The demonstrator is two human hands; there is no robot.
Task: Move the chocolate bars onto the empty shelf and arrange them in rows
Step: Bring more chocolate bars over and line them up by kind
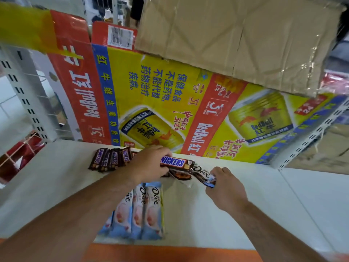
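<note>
- At 6 o'clock, nearest you, an orange edge strip [170,254] runs along the front of the white shelf [283,205].
- Just beyond it, at about 7 o'clock from the middle of the shelf, a row of light blue Dove bars [139,210] lies side by side, touching, with the long sides running front to back.
- Your right hand [226,188] reaches in from 5 o'clock. Its thumb and fingertips pinch the near end of a dark Dove bar [204,175], which slants away toward 10 o'clock.
- Your left hand [149,165] reaches in from 7 o'clock. Its fingers are curled round a Snickers bar [175,163], thumb underneath, and the bar points toward 3 o'clock.
- The far tip of the dark Dove bar meets the free end of that Snickers bar. Below the Snickers bar is another wrapper [181,176], brand unreadable.
- At 9 o'clock from your left hand, a row of Snickers bars [111,158] stands on edge at the back of the shelf, packed together; your hand hides the row's right end.
- Behind the shelf, from 10 to 3 o'clock, a flattened Red Bull carton [170,103] serves as the back wall.
- At 12 to 1 o'clock, plain brown cardboard [236,38] overlaps the carton's top.
- Slotted white uprights stand at 9 o'clock [24,95] and 3 o'clock [311,133].
</note>
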